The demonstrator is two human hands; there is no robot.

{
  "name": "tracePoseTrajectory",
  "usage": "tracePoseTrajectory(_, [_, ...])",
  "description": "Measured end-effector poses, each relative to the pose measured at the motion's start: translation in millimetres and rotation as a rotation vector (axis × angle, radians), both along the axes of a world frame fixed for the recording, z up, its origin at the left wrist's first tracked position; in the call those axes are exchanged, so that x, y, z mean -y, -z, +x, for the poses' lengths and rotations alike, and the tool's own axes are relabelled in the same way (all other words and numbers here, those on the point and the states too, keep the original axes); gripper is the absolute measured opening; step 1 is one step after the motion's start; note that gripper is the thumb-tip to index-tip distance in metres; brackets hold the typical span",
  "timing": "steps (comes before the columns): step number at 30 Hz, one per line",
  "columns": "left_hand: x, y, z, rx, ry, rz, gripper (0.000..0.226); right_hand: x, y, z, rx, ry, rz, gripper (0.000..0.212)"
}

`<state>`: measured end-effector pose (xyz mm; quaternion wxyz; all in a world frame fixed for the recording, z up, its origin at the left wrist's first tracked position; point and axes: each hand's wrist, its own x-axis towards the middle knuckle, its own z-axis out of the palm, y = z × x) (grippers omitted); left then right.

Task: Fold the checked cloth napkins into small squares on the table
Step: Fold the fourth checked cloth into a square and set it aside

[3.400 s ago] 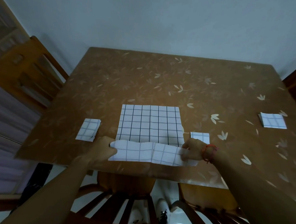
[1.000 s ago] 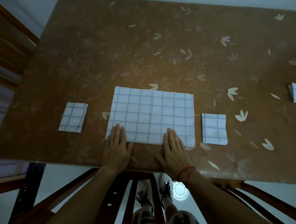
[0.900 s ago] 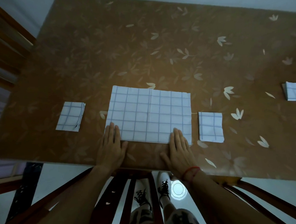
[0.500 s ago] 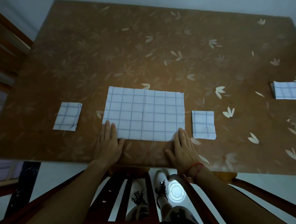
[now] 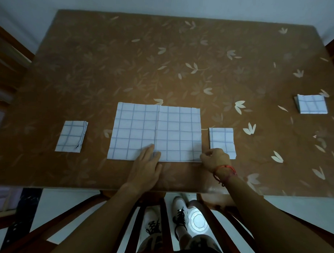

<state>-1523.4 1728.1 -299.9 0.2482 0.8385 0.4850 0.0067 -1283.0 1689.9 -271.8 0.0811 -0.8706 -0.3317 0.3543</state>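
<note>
A white checked napkin [image 5: 158, 129], folded once into a wide rectangle, lies flat near the front of the brown table [image 5: 164, 60]. My left hand [image 5: 147, 163] presses flat with straight fingers on its near edge at the middle crease. My right hand [image 5: 215, 159], with a red string at the wrist, has curled fingers pinching the napkin's near right corner. Three small folded checked squares lie around it: one at the left [image 5: 71, 136], one just right of the napkin [image 5: 221, 140], one at the far right [image 5: 311, 104].
The table has a glossy leaf-patterned cover, and its front edge runs just below my hands. Wooden chair backs [image 5: 9, 64] stand at the left and at the far right corner. Below the edge I see chair rails [image 5: 159, 220], feet in white shoes and a pale floor.
My left hand has slid right from the napkin's near left corner to the middle crease. My right hand has curled from flat to pinching the near right corner.
</note>
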Motion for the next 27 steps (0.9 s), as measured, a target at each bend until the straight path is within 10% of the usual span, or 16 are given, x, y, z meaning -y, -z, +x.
tracePoseTrajectory(13, [1.8,0.9,-0.4,0.021,-0.027,-0.017,0.049,-7.1,3.5,2.2,-0.315,0.243,0.03,0.015])
tracePoseTrajectory(17, [2.5,-0.5,1.0,0.029,-0.04,-0.016,0.05,-12.6,-5.8,-0.2,-0.571,0.532,0.117,0.04])
tracePoseTrajectory(27, [3.9,1.0,4.3,-0.005,-0.058,-0.008,0.065,-20.5,-16.5,-2.9,-0.649,0.504,0.053,0.01])
